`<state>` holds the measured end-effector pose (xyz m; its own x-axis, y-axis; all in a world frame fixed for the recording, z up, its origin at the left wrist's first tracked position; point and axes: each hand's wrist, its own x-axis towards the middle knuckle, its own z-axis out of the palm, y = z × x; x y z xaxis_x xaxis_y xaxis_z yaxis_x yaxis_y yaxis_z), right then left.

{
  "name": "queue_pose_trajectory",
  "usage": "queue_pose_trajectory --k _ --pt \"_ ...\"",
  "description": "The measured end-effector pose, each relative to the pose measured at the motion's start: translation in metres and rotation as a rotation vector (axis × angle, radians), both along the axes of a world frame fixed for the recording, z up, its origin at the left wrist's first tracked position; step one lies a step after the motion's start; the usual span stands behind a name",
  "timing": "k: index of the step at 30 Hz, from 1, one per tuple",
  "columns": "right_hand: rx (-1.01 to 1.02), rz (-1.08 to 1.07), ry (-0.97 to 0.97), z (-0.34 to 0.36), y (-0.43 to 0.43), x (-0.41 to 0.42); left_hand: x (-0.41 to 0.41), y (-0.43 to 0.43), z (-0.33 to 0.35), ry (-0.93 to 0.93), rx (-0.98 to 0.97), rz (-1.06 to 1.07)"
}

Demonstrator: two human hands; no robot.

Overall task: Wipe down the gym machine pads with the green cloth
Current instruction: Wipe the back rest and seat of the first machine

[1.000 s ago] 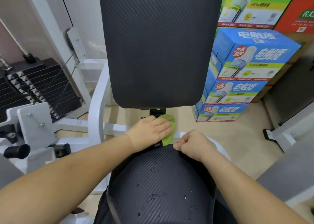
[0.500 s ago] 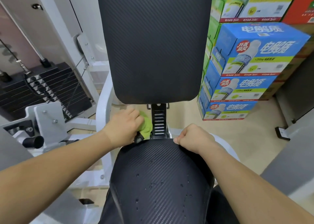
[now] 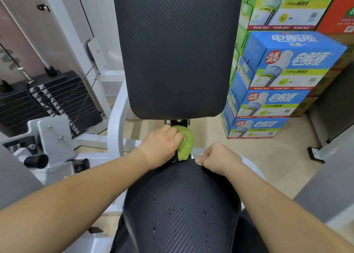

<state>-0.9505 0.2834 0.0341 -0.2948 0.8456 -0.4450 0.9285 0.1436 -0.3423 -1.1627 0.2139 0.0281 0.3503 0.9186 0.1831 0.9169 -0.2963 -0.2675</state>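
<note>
1 sweep back rightward: left hand (image 3: 162, 147) clutches green cloth (image 3: 186, 144) at far edge of seat pad (image 3: 182, 191), right hand (image 3: 218, 158) gripping it; droplets (image 3: 170, 212) remain unwiped.

Back pad (image 3: 172, 51) is set upright behind seat pad (image 3: 182, 204) | cloth (image 3: 186, 143) is held by left hand (image 3: 161, 147) between both pads | seat pad's rear edge is gripped by right hand (image 3: 218, 158), right of cloth | weight stack (image 3: 47, 99) is placed left | stacked boxes (image 3: 277, 80) are placed right
</note>
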Motion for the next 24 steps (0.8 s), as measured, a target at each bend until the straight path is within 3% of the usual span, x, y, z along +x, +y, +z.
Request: queue_pose_trajectory --k 3,5,9,12,19,21,24 --pt "0.012 0.001 0.004 -0.002 0.001 -0.001 -0.011 -0.016 0.007 -0.08 -0.211 0.203" --pt "0.006 0.009 -0.002 -0.002 0.003 -0.002 -0.018 -0.026 0.01 -0.164 -0.209 0.237" --pt "-0.008 0.02 -0.01 -0.001 0.005 -0.003 -0.011 -0.017 0.011 -0.291 -0.03 0.011" --pt "0.001 -0.002 0.035 -0.002 0.005 -0.001 0.005 0.004 0.004 -0.319 -0.125 -0.014" --pt "-0.066 0.04 0.282 -0.014 -0.009 0.026 0.015 -0.037 0.019 -0.726 -0.464 0.4" --pt "-0.09 0.038 0.359 -0.013 -0.013 0.032 0.026 -0.071 0.028 -0.752 -0.467 0.376" --pt "-0.043 -0.076 0.505 -0.016 -0.024 0.046 0.061 -0.138 0.048 -0.706 -0.397 0.178"
